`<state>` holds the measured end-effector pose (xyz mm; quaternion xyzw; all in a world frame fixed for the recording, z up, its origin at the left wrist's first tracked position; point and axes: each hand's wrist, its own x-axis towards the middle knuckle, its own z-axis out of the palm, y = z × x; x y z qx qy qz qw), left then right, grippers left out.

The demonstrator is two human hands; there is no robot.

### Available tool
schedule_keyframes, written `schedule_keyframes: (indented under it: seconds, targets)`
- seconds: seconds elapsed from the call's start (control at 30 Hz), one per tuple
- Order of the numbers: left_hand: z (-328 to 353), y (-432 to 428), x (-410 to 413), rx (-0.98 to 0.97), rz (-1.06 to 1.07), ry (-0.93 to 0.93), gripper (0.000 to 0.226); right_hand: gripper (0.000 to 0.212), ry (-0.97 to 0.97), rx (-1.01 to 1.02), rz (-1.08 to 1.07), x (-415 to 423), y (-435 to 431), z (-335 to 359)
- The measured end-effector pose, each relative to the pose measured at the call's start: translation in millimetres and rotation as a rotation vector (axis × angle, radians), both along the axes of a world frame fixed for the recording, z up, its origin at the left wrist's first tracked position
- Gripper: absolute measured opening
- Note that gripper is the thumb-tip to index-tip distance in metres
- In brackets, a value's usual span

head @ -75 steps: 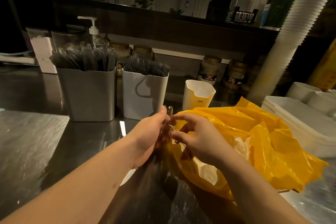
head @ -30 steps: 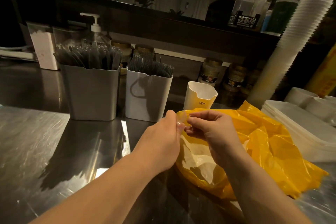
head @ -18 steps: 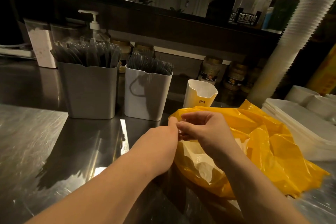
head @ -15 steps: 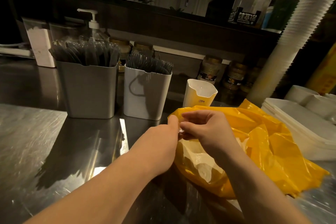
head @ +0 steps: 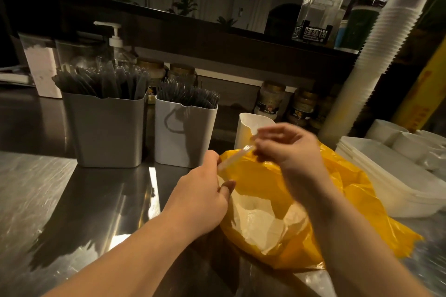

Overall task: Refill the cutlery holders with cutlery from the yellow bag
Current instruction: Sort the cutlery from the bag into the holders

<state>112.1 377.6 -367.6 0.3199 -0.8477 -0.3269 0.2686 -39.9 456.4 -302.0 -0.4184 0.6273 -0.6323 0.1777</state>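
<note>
Pinched at 2 ends: clear plastic utensil (head: 235, 158), left hand (head: 202, 193) low, right hand (head: 287, 149) high, over yellow bag (head: 350, 190). Release left first; drop upright into small white holder (head: 243, 128).

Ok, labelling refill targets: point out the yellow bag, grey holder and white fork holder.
yellow bag (head: 357, 190): head view, crumpled right side.
grey holder (head: 103, 132): head view, front wall.
white fork holder (head: 185, 135): head view, front wall.

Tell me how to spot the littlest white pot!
On the steel counter, three holders stand in a row. The small white holder is the rightmost, just behind the yellow bag. Unlike the large grey holder and the middle white holder, both packed with dark cutlery, it is short, with a notched rim and nothing poking out.
</note>
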Motion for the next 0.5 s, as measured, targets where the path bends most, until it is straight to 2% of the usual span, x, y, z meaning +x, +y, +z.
schedule_keyframes:
  seconds: [0.1, 0.23, 0.33, 0.5]
  targets:
    - [-3.4, -2.9, 0.5, -0.044, 0.013, 0.018, 0.031, 0.015, 0.201, -0.040, -0.215, -47.8, -20.4, 37.4]
    - [-2.8, 1.4, 2.1, -0.098, -0.027, 0.028, 0.015, 0.009, 0.456, 0.088, -0.411, -96.6, -64.6, 51.3]
    - [-2.9, 2.5, 2.8, -0.100, -0.056, 0.028, 0.010, 0.010, 0.558, 0.170, -0.464, -117.5, -85.4, 51.8]
    - [-2.8, 2.1, 3.1, -0.129, -0.078, 0.021, 0.010, 0.012, 0.642, 0.441, -0.441, -129.8, -101.2, 30.1]
